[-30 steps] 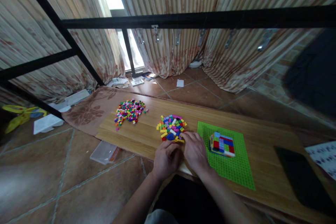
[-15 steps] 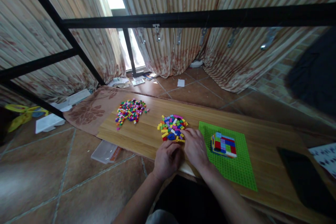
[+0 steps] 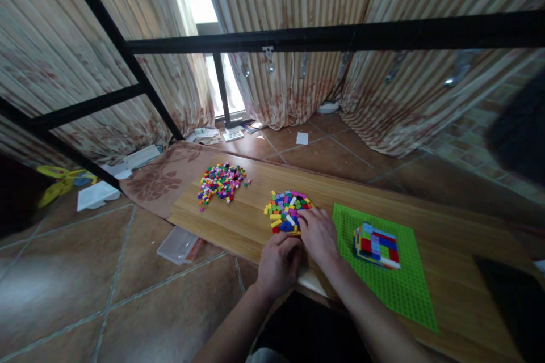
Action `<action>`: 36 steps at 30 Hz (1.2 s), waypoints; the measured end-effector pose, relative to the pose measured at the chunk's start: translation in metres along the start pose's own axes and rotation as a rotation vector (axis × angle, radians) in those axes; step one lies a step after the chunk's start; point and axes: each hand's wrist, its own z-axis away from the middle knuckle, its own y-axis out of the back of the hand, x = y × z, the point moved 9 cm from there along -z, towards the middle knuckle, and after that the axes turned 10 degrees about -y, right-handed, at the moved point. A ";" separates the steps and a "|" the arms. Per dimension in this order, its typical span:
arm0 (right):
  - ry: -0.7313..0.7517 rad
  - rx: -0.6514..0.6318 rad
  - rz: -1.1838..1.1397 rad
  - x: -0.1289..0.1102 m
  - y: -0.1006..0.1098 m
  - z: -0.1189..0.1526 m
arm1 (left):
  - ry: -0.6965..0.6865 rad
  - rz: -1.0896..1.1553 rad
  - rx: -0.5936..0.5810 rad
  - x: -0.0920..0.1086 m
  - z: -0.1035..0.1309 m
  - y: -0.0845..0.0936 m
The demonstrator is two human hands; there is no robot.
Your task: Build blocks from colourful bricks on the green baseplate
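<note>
Both hands are at the near edge of a pile of larger coloured bricks (image 3: 287, 208) on the wooden board. My left hand (image 3: 279, 264) is curled just below the pile; whatever its fingers hold, if anything, is hidden. My right hand (image 3: 319, 235) reaches to the pile's right side, fingers bent down at the bricks, their tips partly hidden. To the right lies a green baseplate (image 3: 413, 272) bearing a low block structure (image 3: 377, 245) in red, blue, white and green. A second pile of small bricks (image 3: 221, 182) sits farther left.
The wooden board (image 3: 251, 238) rests over a patterned cloth (image 3: 157, 181). A clear plastic box (image 3: 179, 245) lies on the floor. At the right is a dark flat object (image 3: 506, 295). A black metal rail (image 3: 315, 41) crosses above.
The whole view has shifted, so the board and its contents appear farther right and slightly lower. Both hands remain beside the larger brick pile, with little change in pose.
</note>
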 end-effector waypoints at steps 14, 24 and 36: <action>0.235 -0.124 -0.126 -0.028 -0.006 -0.004 | -0.011 0.029 0.029 0.000 0.000 0.002; 0.221 -0.133 -0.109 -0.027 -0.010 -0.001 | -0.009 0.037 0.012 0.000 -0.001 0.000; 0.210 -0.154 -0.045 -0.039 -0.012 -0.013 | -0.011 -0.004 0.009 -0.002 0.000 0.000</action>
